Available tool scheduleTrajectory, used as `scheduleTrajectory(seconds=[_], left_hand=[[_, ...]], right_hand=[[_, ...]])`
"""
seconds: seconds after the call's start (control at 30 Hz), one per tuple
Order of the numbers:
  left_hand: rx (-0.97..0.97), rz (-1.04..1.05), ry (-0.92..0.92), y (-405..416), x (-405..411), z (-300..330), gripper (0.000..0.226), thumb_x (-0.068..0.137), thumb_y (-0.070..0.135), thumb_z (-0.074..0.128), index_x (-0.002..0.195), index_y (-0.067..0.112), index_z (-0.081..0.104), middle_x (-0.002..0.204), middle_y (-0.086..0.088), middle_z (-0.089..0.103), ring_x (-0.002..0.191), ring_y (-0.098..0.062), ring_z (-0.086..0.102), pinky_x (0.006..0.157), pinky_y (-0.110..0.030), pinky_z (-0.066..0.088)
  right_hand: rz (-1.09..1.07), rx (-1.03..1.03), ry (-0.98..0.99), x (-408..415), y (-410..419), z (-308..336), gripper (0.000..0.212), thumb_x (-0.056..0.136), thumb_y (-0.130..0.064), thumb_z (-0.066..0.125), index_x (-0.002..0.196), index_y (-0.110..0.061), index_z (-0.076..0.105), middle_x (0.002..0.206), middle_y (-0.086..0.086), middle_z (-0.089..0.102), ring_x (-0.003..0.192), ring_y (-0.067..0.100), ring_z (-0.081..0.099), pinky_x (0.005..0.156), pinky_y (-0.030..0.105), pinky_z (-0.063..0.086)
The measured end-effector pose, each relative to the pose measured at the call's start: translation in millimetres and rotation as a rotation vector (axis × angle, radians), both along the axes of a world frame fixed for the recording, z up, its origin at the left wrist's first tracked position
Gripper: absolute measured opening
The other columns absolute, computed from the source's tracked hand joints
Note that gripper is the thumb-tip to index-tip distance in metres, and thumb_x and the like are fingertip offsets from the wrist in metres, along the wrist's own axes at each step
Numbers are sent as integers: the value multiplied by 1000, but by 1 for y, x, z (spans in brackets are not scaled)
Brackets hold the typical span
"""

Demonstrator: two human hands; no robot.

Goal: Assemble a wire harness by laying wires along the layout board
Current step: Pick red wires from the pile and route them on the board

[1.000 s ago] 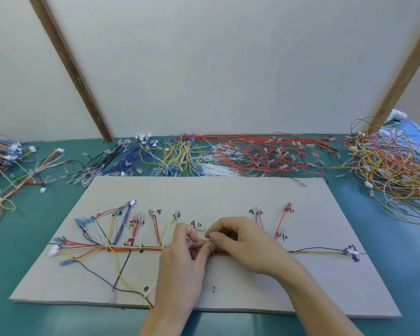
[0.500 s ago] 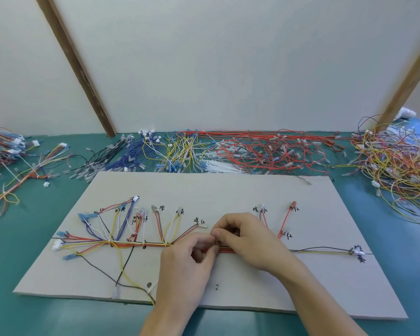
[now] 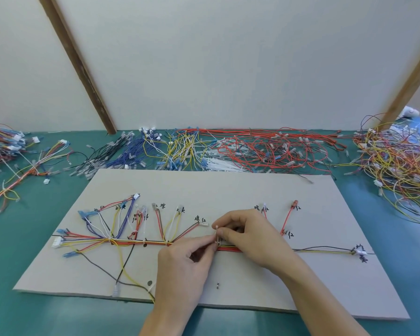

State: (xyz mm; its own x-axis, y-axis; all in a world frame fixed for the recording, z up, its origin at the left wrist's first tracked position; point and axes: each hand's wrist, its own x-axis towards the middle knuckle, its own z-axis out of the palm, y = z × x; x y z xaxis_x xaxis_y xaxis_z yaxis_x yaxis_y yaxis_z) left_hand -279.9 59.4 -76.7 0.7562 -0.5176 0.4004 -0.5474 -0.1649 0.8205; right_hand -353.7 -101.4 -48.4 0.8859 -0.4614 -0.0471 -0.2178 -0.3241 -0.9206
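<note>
Cable-tie step on the flat grey layout board [image 3: 228,190]. We pinch a thin white plastic cable tie [image 3: 216,235] between left hand [image 3: 182,267] and right hand [image 3: 250,236], fingers curled tight, where it crosses the red, yellow and black wire trunk [image 3: 229,248] mid-board. Judged best: we keep wires flat along the drawn line, cinching snugly without dragging the branches.

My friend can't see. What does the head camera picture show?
Two hands, left and right, pinch a small white tie around a wire bundle on a grey layout board. Loose wire piles lie behind on the green table.
</note>
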Motion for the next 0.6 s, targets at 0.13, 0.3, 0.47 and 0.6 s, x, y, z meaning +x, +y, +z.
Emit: scheduleTrajectory(seconds=[0.13, 0.3, 0.47, 0.6], left_hand=[[-2, 3, -27, 0, 0, 2, 52, 77, 7, 89, 92, 54, 77, 85, 32, 73, 70, 3, 67, 66, -3, 44], [-2, -4, -28, 0, 0, 0, 59, 78, 8, 88, 93, 63, 73, 85, 31, 73, 70, 1, 66, 65, -4, 44], [4, 0, -12, 0, 0, -1, 52, 79, 6, 88, 99, 53, 77, 86, 30, 73, 72, 0, 68, 67, -6, 46], [-5, 19, 6, -1, -1, 2, 54, 80, 6, 87, 103, 53, 74, 86, 31, 74, 74, -2, 70, 67, -8, 49]], right_hand=[[26, -7, 15, -1, 0, 1, 11, 90, -11, 72, 91, -19, 79, 70, -15, 73, 57, -6, 56, 59, 7, 41], [45, -20, 15, -2, 1, 3, 11, 90, -12, 71, 91, -19, 80, 72, -14, 74, 58, -6, 56, 61, 9, 42], [52, -20, 11, -4, 2, 4, 13, 90, -11, 71, 91, -19, 81, 70, -16, 73, 59, -6, 57, 60, 8, 42], [56, -24, 15, -4, 3, 5, 14, 90, -12, 70, 91, -20, 82, 74, -12, 76, 62, -5, 61, 63, 12, 45]])
